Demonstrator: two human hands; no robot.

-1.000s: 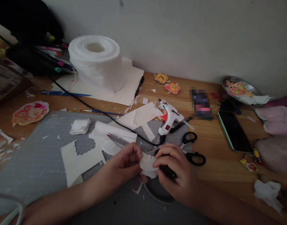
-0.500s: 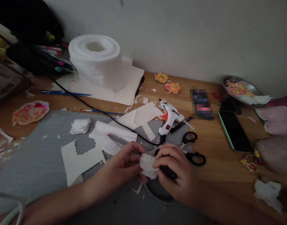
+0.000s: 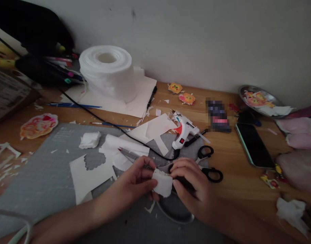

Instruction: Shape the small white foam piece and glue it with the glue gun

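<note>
Just below the middle of the frame my left hand (image 3: 135, 183) and my right hand (image 3: 193, 189) meet over the grey cutting mat (image 3: 38, 176), and between them I hold the small white paper cutout (image 3: 162, 183). My left grip is pinched on its left edge, thumb over fingers; my right grip is closed on its right edge, fingertips curled onto the face, and something dark sits under that palm, though I cannot tell what. The piece looks very light and thin, floppy rather than stiff, easy to crease or tear, so I judge the edges to be the place to hold it, with gentle pressure and support from both sides.

Just beyond my knuckles, right of centre, lie the black-handled scissors (image 3: 208, 166). Left of them sits a white sheet with a scalloped hole (image 3: 93, 169). Further up, at centre, the white glue gun (image 3: 184, 132) rests with its black cord (image 3: 107, 123) trailing to the upper left. On the wooden worktop (image 3: 236, 176) at right lies a phone (image 3: 253, 145). Farthest, upper left, stands the white tissue roll (image 3: 107, 73).
</note>
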